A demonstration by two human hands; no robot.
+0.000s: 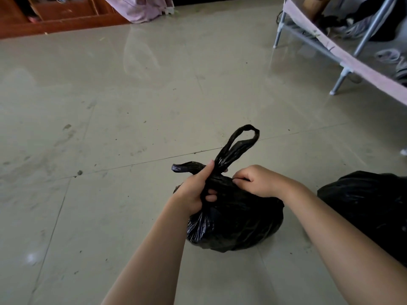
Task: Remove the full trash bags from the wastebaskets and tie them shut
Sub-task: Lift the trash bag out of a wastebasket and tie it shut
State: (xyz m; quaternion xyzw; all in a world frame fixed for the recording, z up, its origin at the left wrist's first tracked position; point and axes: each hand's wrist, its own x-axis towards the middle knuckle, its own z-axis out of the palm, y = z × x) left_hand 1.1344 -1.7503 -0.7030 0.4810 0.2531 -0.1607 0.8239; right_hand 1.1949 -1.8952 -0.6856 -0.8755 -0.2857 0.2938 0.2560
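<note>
Trash bag (237, 219), black and full, sits on the floor (110, 128) near centre, its neck gathered. On the left, the left hand (196, 190) grips the twisted neck, one handle end sticking out leftward; on the right, the right hand (257, 181) pinches the plastic below the upright loop (240, 144). Judging by this, pull both ends firmly apart while keeping the neck low. A second bag (370, 208) lies just right.

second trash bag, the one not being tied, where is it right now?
In the head view the second trash bag lies on the tiled floor at the right edge, partly cut off, just right of the right hand and the bag being tied.
</note>
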